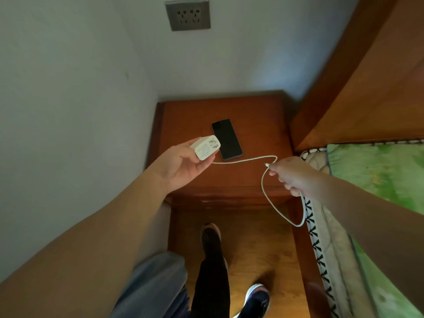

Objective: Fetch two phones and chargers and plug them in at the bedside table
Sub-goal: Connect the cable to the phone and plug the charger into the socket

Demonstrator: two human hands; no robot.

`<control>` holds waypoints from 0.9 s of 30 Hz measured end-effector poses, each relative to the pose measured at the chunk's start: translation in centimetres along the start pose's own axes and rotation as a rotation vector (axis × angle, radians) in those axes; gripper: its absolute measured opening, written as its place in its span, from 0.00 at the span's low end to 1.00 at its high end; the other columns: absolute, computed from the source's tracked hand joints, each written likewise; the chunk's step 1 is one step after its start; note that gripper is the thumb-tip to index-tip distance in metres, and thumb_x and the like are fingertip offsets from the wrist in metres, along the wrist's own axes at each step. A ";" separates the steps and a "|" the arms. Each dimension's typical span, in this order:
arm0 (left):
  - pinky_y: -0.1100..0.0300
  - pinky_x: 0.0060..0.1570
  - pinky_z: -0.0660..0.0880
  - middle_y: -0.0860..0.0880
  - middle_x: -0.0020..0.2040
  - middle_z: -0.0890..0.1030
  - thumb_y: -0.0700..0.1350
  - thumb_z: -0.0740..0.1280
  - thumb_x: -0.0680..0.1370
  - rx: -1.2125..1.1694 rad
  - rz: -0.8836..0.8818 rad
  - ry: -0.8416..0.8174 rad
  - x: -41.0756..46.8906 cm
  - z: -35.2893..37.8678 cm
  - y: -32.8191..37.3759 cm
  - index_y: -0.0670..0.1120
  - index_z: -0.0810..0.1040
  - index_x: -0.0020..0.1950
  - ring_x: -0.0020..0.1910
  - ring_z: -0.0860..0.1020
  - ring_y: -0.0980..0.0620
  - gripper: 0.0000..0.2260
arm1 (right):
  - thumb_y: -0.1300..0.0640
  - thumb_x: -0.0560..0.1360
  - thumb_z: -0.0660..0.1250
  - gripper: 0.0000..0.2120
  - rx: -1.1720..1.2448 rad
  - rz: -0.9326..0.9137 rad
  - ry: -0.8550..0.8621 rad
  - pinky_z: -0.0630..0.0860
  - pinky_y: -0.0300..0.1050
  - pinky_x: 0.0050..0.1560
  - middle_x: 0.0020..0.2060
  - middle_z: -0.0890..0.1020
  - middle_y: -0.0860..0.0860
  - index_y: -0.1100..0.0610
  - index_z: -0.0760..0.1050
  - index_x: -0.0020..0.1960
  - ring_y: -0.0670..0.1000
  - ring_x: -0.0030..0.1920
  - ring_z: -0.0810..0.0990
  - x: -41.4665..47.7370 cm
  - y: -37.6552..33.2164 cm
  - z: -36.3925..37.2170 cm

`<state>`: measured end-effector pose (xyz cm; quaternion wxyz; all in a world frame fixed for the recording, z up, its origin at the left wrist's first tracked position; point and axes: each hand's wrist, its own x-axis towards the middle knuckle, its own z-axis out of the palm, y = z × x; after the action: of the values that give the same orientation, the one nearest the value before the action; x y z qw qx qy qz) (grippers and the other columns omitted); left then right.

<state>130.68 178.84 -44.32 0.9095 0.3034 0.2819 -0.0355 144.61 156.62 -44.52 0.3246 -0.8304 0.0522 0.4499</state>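
Both grips are busy with one charger. My right hand (296,177) pinches the cable's connector end (267,165) between thumb and forefinger, with slack cable (275,203) looping down below it, while my left hand (181,166) is closed round the white charger block (205,148), prongs facing up. Just beyond, one phone (227,138) lies dark-screened on the tabletop (257,125), untouched; I see no second phone. Farther up the wall sits the socket (188,14), nothing plugged in it. I judge this the first plugging-in: next, the connector must meet the phone's port, then the block must reach that socket.
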 end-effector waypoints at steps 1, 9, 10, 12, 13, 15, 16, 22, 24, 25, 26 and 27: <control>0.54 0.53 0.79 0.39 0.57 0.82 0.25 0.64 0.67 0.007 -0.006 0.002 0.6 -0.4 -0.2 0.39 0.74 0.65 0.61 0.78 0.42 0.27 | 0.54 0.80 0.61 0.08 0.024 0.001 -0.005 0.54 0.37 0.20 0.27 0.63 0.50 0.58 0.75 0.49 0.47 0.23 0.58 0.5 -0.2 0.3; 0.54 0.46 0.80 0.45 0.47 0.84 0.38 0.76 0.67 0.028 -0.091 0.014 7.1 -3.5 -2.1 0.47 0.77 0.61 0.48 0.83 0.49 0.23 | 0.51 0.80 0.60 0.08 0.434 -0.143 -0.017 0.59 0.36 0.19 0.30 0.68 0.48 0.54 0.76 0.50 0.44 0.24 0.62 5.3 -2.7 3.7; 0.52 0.45 0.80 0.45 0.45 0.84 0.40 0.77 0.66 0.064 -0.120 0.018 7.9 -3.8 -2.1 0.48 0.78 0.60 0.47 0.83 0.48 0.23 | 0.51 0.79 0.60 0.08 0.477 -0.181 -0.011 0.59 0.36 0.20 0.32 0.71 0.49 0.54 0.76 0.50 0.44 0.24 0.62 5.9 -3.4 4.5; 0.51 0.44 0.80 0.46 0.44 0.84 0.45 0.78 0.66 0.209 -0.178 0.022 9.3 -4.4 -1.9 0.51 0.77 0.60 0.45 0.83 0.47 0.24 | 0.50 0.79 0.61 0.08 0.502 -0.258 -0.016 0.59 0.36 0.22 0.42 0.80 0.51 0.51 0.77 0.51 0.44 0.25 0.62 7.0 -5.1 6.0; 0.53 0.43 0.80 0.47 0.43 0.84 0.49 0.77 0.66 0.320 -0.203 0.018 9.9 -4.7 -1.8 0.54 0.76 0.61 0.43 0.83 0.48 0.25 | 0.50 0.79 0.61 0.08 0.499 -0.290 -0.041 0.59 0.36 0.22 0.46 0.82 0.51 0.49 0.78 0.51 0.43 0.24 0.63 7.5 -5.9 6.7; 0.57 0.38 0.79 0.50 0.41 0.82 0.58 0.73 0.67 0.637 -0.227 0.014 10.9 -4.9 -1.4 0.58 0.74 0.61 0.37 0.82 0.53 0.23 | 0.50 0.80 0.59 0.10 0.518 -0.309 -0.117 0.58 0.36 0.21 0.44 0.85 0.50 0.47 0.79 0.52 0.42 0.22 0.64 8.4 -7.0 7.8; 0.61 0.34 0.78 0.51 0.39 0.81 0.63 0.70 0.69 0.841 -0.208 0.021 11.4 -5.0 -1.1 0.61 0.73 0.58 0.33 0.80 0.57 0.20 | 0.50 0.81 0.58 0.11 0.540 -0.301 -0.149 0.58 0.36 0.20 0.40 0.85 0.48 0.48 0.79 0.54 0.42 0.21 0.64 8.7 -7.3 8.2; 0.67 0.34 0.77 0.54 0.44 0.80 0.62 0.64 0.74 1.049 0.108 0.078 13.4 -6.5 -1.1 0.59 0.72 0.59 0.40 0.80 0.57 0.16 | 0.49 0.81 0.59 0.13 0.613 -0.091 -0.110 0.60 0.35 0.17 0.38 0.82 0.49 0.52 0.77 0.58 0.43 0.19 0.64 11.2 -7.8 9.6; 0.65 0.37 0.78 0.55 0.50 0.79 0.56 0.66 0.77 0.848 0.026 0.237 14.1 -7.7 -1.7 0.56 0.68 0.63 0.42 0.83 0.56 0.16 | 0.52 0.80 0.61 0.10 0.516 -0.046 0.028 0.61 0.35 0.18 0.44 0.83 0.49 0.52 0.78 0.56 0.42 0.20 0.65 12.4 -6.8 9.0; 0.63 0.36 0.79 0.52 0.51 0.80 0.54 0.66 0.78 0.783 -0.020 0.317 14.5 -8.3 -1.9 0.54 0.68 0.65 0.40 0.83 0.54 0.17 | 0.54 0.79 0.61 0.09 0.461 -0.039 0.085 0.62 0.36 0.19 0.43 0.82 0.49 0.52 0.78 0.56 0.43 0.21 0.66 13.0 -6.0 8.4; 0.62 0.34 0.79 0.49 0.51 0.80 0.54 0.65 0.78 0.750 -0.068 0.397 15.1 -8.9 -2.0 0.52 0.67 0.66 0.38 0.83 0.52 0.18 | 0.54 0.79 0.61 0.09 0.388 -0.045 0.122 0.63 0.37 0.21 0.40 0.81 0.48 0.52 0.78 0.56 0.43 0.22 0.67 13.5 -5.0 7.8; 0.61 0.33 0.79 0.48 0.51 0.80 0.54 0.64 0.79 0.738 -0.116 0.474 15.7 -9.4 -1.9 0.50 0.66 0.66 0.37 0.81 0.51 0.19 | 0.54 0.79 0.60 0.10 0.307 -0.058 0.137 0.64 0.37 0.22 0.38 0.80 0.48 0.51 0.78 0.55 0.43 0.24 0.69 14.0 -4.0 7.2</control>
<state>138.81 184.30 -59.91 0.6471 0.5912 0.4676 -0.1143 149.24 166.92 -56.28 0.4563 -0.8008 0.1181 0.3695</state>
